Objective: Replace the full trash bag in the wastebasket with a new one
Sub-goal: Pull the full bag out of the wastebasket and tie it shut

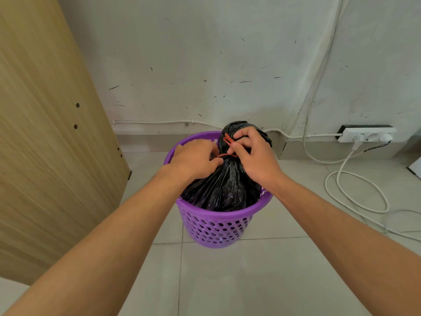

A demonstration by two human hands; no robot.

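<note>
1. A purple wastebasket [218, 226] stands on the tiled floor [262, 281] near the wall.
2. A full black trash bag [224, 190] sits inside it, its neck gathered.
3. The left hand [193, 159] pinches one end of the red drawstring [227, 142].
4. The right hand [255, 156] pinches the drawstring's loop at the neck.

Scuffed, off-white plaster wall [205, 65] behind, speckled with dark marks. Pale grey glossy floor tiles [250, 281] below, with thin grout lines. Light-oak wood-grain laminate panel [45, 133] at left, dotted with small dark screw heads. White rectangular power strip [366, 135] low against the wall at right, plugs inserted. Thin white cable [159, 121] clipped along the wall base; looped white cord [355, 190] lying on the tiles near the strip.
</note>
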